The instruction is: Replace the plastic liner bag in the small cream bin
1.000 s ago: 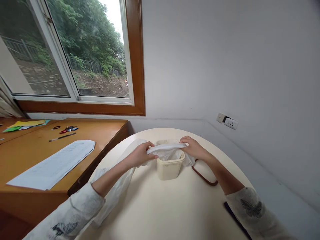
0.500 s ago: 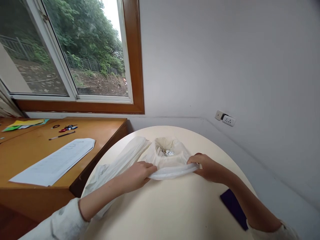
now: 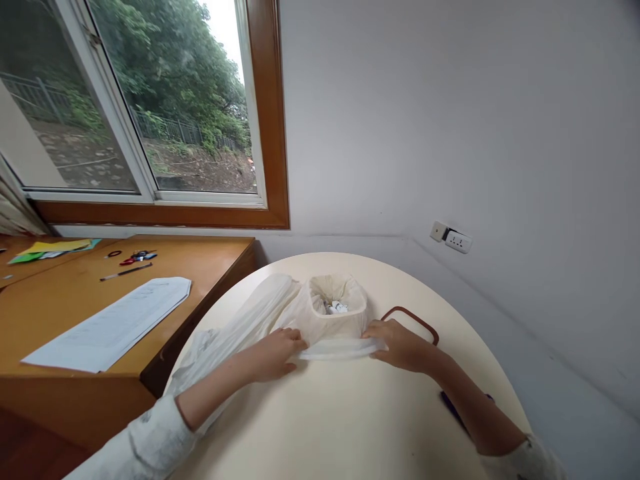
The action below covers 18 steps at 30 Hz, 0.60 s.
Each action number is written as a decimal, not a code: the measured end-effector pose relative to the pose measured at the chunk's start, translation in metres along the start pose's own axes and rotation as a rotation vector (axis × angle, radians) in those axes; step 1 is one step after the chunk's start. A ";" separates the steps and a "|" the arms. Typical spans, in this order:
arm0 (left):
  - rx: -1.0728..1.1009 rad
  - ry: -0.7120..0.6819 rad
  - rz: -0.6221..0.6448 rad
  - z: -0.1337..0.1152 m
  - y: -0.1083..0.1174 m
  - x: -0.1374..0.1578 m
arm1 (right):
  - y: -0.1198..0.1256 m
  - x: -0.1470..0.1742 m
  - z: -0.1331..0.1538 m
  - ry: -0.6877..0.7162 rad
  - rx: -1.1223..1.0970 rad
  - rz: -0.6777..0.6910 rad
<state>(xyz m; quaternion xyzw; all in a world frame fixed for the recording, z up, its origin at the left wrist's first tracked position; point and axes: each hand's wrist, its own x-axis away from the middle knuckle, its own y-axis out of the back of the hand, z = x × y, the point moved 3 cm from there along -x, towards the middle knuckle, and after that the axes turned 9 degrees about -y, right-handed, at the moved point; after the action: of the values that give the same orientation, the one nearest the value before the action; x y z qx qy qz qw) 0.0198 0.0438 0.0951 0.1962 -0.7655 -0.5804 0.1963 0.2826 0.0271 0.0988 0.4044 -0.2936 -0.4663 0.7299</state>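
Note:
A small bin point(image 3: 361, 308) with a rounded rim stands toward the back of the round table, white crumpled scraps point(image 3: 337, 307) inside it. A thin whitish plastic bag point(image 3: 335, 332) lines the bin and hangs over its outside, its rolled edge gathered at the front. My left hand point(image 3: 275, 353) pinches this edge at the left, the thumb lower than the fingers. At the right end, my right hand point(image 3: 400, 343) grips the same edge between thumb and fingers. Just behind my right hand, a reddish-brown rounded frame point(image 3: 410, 313) lies on the table, partly covered by the hand.
More crumpled plastic point(image 3: 245, 317) spreads over the left of the round table point(image 3: 345, 413). A dark purple flat item point(image 3: 453, 408) is partly under my right forearm. On the wooden desk point(image 3: 215, 257) lie paper sheets point(image 3: 115, 323), a pen point(image 3: 126, 271) and small items.
My right hand has moved left and slightly down with the bag's edge, and my left hand slightly left. The bin's front rim and the brown frame show more plainly.

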 end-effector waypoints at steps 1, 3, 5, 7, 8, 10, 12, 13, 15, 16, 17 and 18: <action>0.072 0.014 0.044 0.004 0.002 0.006 | 0.003 0.003 -0.005 -0.012 -0.028 0.045; 0.215 0.061 0.127 0.011 0.010 0.018 | 0.013 0.008 -0.014 -0.050 -0.098 0.101; 0.359 0.096 0.127 0.018 0.026 0.029 | 0.027 0.010 -0.021 -0.087 -0.179 0.056; 0.486 0.109 -0.007 0.020 0.044 0.031 | 0.039 0.006 -0.023 -0.125 -0.289 -0.080; 0.534 0.126 -0.138 0.021 0.052 0.028 | 0.043 0.003 -0.023 -0.141 -0.361 -0.162; 0.619 0.160 -0.483 0.019 0.060 0.018 | 0.043 -0.007 -0.019 -0.143 -0.553 -0.315; 0.676 0.161 -0.794 0.014 0.056 0.003 | 0.033 -0.021 -0.013 -0.122 -0.794 -0.404; 0.707 0.176 -0.874 0.012 0.048 -0.007 | 0.026 -0.028 -0.011 -0.117 -0.920 -0.418; 0.813 0.237 -0.929 0.010 0.027 -0.027 | 0.008 -0.043 -0.005 -0.135 -1.133 -0.410; 0.878 0.261 -0.939 0.010 0.017 -0.037 | 0.000 -0.050 -0.002 -0.151 -1.217 -0.398; 0.936 0.291 -0.980 0.012 0.008 -0.044 | -0.007 -0.056 0.000 -0.170 -1.287 -0.387; 0.992 0.307 -1.009 0.013 0.001 -0.051 | -0.013 -0.061 0.002 -0.192 -1.345 -0.375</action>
<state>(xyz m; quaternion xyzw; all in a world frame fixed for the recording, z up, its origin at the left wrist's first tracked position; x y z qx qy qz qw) 0.0565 0.0814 0.0888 0.6709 -0.7189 -0.1504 -0.1025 0.2509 0.0789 0.0855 -0.1334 0.0699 -0.6982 0.6998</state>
